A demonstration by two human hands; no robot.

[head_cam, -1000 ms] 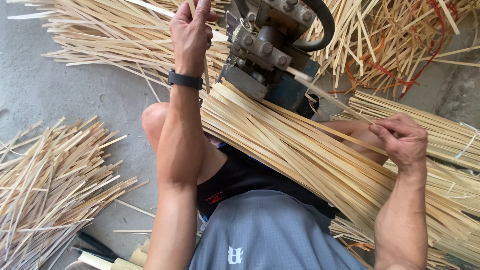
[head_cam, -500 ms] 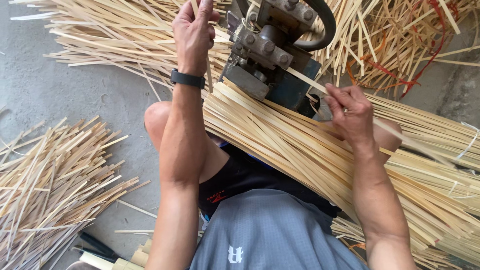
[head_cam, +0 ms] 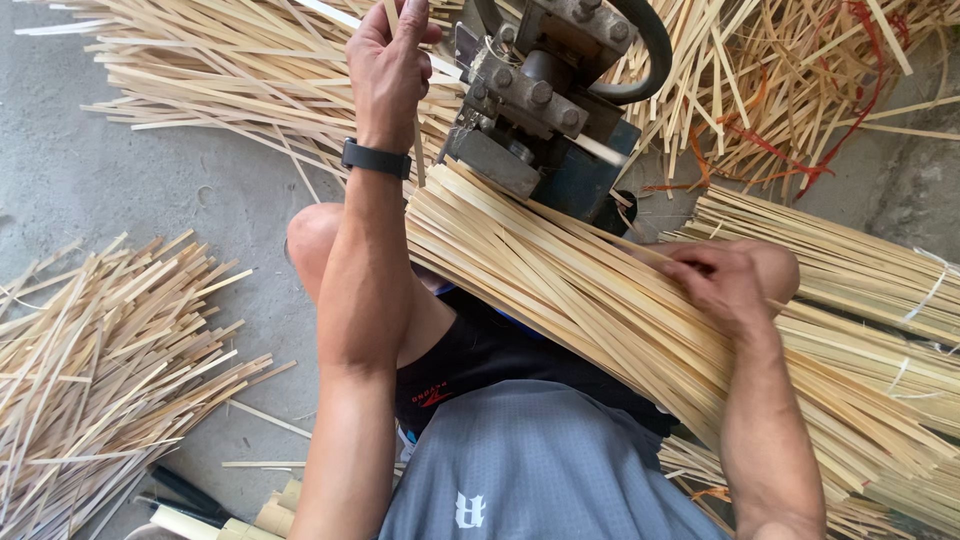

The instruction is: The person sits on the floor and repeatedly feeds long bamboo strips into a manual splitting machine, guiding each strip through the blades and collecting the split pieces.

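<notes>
A thick bundle of pale bamboo strips lies across my lap, slanting from the machine down to the right. My left hand, with a black band on its wrist, is raised at the top and pinches a thin strip beside the grey metal machine. My right hand rests on the bundle just right of the machine, fingers curled onto the strips, seemingly picking one out. A single strip sticks out of the machine's right side.
A heap of short bamboo offcuts lies on the concrete floor at the left. More loose strips are piled behind the machine, with tied bundles at the right and tangled red string at the top right.
My right hand slid left along the bundle toward the machine, then settled lower onto the strips. My left hand stayed raised by the machine.
</notes>
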